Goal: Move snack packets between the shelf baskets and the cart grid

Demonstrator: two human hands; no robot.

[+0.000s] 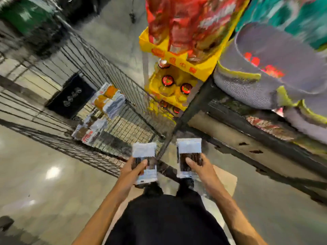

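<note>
My left hand [135, 169] grips a white snack packet [144, 152] with a dark window, thumb across its front. In my right hand [198, 165] is a second, matching packet [189, 147], held the same way. Both packets are upright in front of my body, close to the near corner of the wire cart grid [109, 156]. Inside the cart lie white and orange packets [109, 98] and more white and brown packets [90, 129]. A grey shelf basket [247, 82] with a yellow-green rim stands on the shelf at the upper right.
A dark metal shelf [247, 131] runs along the right side. Yellow display trays [178, 64] of bottles and red bags stand beyond the cart. There is a dark box [70, 98] inside the cart. A brown cardboard piece [226, 181] lies on the floor by my feet.
</note>
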